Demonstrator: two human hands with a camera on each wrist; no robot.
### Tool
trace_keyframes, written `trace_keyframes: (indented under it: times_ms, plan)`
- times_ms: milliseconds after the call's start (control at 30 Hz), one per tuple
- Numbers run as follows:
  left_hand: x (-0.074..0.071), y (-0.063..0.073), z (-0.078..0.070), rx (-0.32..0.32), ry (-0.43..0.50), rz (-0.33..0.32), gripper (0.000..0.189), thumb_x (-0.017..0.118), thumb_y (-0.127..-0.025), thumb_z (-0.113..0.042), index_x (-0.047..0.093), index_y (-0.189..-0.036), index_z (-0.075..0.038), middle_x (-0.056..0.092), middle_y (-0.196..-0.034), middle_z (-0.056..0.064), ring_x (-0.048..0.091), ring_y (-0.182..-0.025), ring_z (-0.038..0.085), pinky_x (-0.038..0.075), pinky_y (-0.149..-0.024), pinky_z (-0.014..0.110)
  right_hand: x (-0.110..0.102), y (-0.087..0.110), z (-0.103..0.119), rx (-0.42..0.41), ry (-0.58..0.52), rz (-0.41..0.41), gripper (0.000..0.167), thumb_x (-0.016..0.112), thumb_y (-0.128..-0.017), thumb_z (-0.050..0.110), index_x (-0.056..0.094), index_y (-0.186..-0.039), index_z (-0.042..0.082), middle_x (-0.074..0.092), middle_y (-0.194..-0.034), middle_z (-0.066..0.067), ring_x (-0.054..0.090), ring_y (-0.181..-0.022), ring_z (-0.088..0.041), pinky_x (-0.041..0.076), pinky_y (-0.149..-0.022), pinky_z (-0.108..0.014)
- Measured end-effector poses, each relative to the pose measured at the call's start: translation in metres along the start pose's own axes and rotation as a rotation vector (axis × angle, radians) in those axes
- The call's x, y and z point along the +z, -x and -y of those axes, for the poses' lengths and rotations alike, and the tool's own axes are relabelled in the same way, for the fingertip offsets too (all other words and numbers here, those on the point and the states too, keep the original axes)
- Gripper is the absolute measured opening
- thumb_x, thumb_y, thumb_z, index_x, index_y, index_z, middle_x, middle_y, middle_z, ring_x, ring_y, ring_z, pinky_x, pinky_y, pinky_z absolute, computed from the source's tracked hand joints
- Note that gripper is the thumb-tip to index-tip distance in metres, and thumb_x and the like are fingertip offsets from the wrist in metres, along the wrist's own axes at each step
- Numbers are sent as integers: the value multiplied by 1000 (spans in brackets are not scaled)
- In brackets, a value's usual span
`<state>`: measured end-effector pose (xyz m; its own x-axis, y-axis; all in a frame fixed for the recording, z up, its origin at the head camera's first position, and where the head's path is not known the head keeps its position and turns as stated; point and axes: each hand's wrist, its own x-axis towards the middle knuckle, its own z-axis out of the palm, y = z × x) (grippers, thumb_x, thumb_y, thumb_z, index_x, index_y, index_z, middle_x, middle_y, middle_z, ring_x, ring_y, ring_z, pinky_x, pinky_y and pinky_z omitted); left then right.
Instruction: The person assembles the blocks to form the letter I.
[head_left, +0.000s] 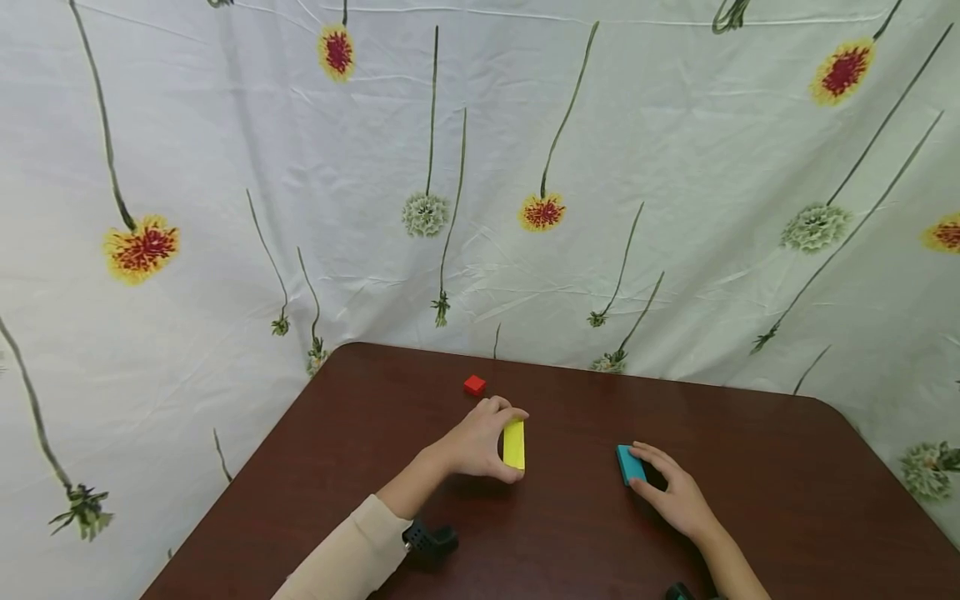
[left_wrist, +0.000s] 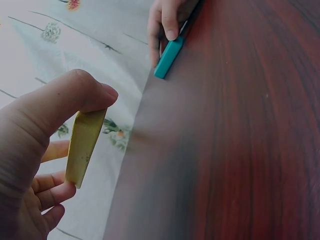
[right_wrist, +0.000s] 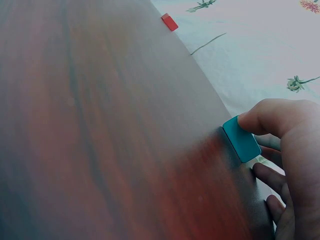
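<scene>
Head view: hands [head_left: 476, 442] [head_left: 678, 500] pinch yellow block [head_left: 513, 445] and blue block [head_left: 630, 464] (one each).

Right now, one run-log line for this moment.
left hand: pinches yellow block | right hand: grips blue block | red block: on table, untouched

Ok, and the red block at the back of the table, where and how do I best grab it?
Probably pinch the red block by two opposite sides, coming from above: it's small, blocky and sits low on the table. The left hand, holding the yellow block, is close on its near side, so coming straight down looks easier.
</scene>
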<state>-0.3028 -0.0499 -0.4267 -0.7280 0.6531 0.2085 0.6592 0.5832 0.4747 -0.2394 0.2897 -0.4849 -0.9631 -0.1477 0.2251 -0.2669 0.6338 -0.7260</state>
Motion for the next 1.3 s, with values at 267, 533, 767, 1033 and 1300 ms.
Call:
trace_keyframes:
  times_ms: [267, 533, 767, 1033, 1300]
  plan:
    - [9, -1, -4, 3, 14, 27, 78, 79, -69, -40, 55, -135, -8, 46, -126, 8, 41, -109, 21, 43, -82, 29, 0, 0, 0, 4, 3, 3, 51, 65, -95, 26, 52, -139, 3, 40, -148, -20, 32, -135, -47, 30, -99, -67]
    - [15, 1, -6, 10, 8, 43, 77, 79, -70, -40, 55, -136, -8, 46, -125, 7, 40, -109, 21, 41, -84, 30, 1, 0, 0, -8, 5, -3, 51, 65, -95, 26, 53, -139, 3, 40, -148, -20, 33, -134, -47, 31, -98, -67]
    - [24, 1, -6, 31, 0, 64, 76, 78, -71, -41, 55, -136, -10, 46, -126, 7, 41, -109, 20, 41, -86, 30, 0, -1, 0, 5, -3, 6, 51, 65, -95, 26, 52, -139, 3, 39, -148, -21, 32, -135, -47, 30, -99, -68]
    - [32, 1, -9, 33, -11, 86, 78, 79, -70, -42, 54, -138, -12, 45, -126, 5, 40, -110, 17, 40, -89, 30, 0, 0, 1, 0, -9, 4, 51, 65, -95, 25, 52, -139, 2, 39, -148, -21, 32, -135, -47, 29, -99, -68]
    - [41, 2, -9, 24, -25, 98, 78, 79, -71, -44, 53, -138, -14, 45, -127, 3, 40, -111, 16, 39, -91, 29, 1, 0, 0, -9, 0, 0, 51, 65, -95, 24, 53, -139, 2, 41, -147, -21, 33, -135, -47, 30, -99, -68]
